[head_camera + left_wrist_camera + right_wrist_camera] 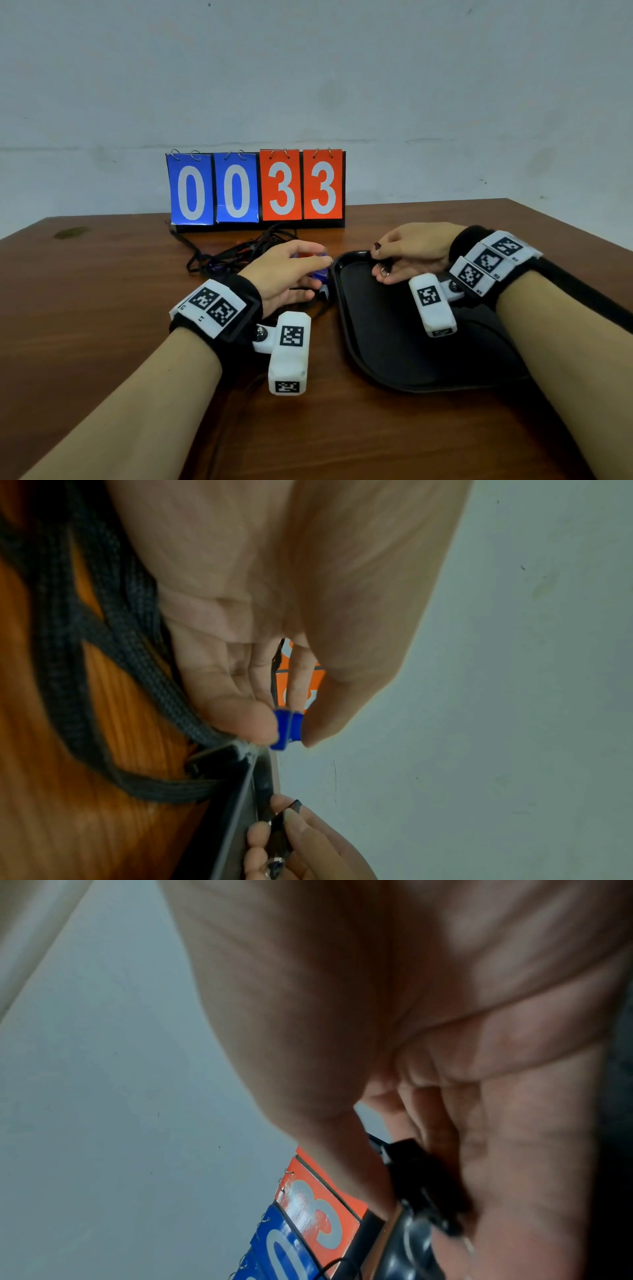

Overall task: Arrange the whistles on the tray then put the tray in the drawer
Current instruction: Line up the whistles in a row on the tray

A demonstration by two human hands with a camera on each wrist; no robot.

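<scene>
the left hand (287, 274) pinches a blue whistle (287, 729) between thumb and fingertips, just left of the black tray (383, 342) on the desk (102, 308). its dark lanyard (113, 669) trails under the palm toward the tangle of cords (233, 257) beyond the hand. the right hand (411, 253) curls round a black whistle (421, 1177) over the tray's far corner (a small metal ring shows by the fingers). a scoreboard (257, 186) reading 0033 stands beyond both hands.
</scene>
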